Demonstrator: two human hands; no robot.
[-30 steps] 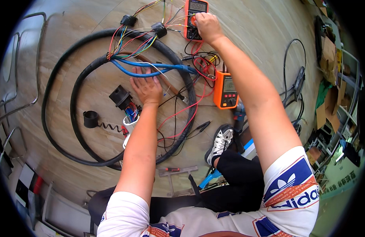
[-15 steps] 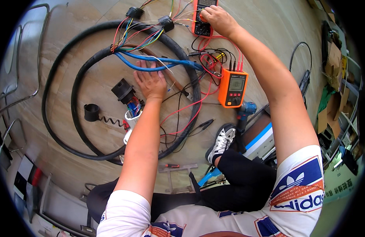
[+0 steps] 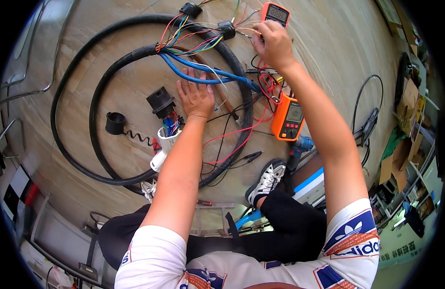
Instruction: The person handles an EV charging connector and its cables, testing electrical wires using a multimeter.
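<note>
Two bare hands reach out over the floor [image 3: 331, 48]. The right hand [image 3: 275, 45] is bent over the lower part of the far meter [image 3: 276, 13], covering much of its front; I cannot tell whether its fingertips are pinched on something or apart. That meter lies at the top of the view, its screen showing. The left hand [image 3: 196, 98] is palm down, fingers spread, clamped on nothing, its tips at the blue cables [image 3: 238, 79] (whether they touch, I cannot make out). Several thin wires [image 3: 165, 47] reach a black block [image 3: 227, 30] just beside the right fingers, so a sideways slip could, I judge, knock one loose or push two together. Tangled leads [image 3: 268, 86] lie between the two meters; a tug there could drag either one. The near meter [image 3: 286, 118] is just beside the right forearm [image 3: 323, 111] and might be shoved if that dropped. Should the left hand slide forward, the blue cables could shift and strain the thick black cable [image 3: 138, 54] at its end.
</note>
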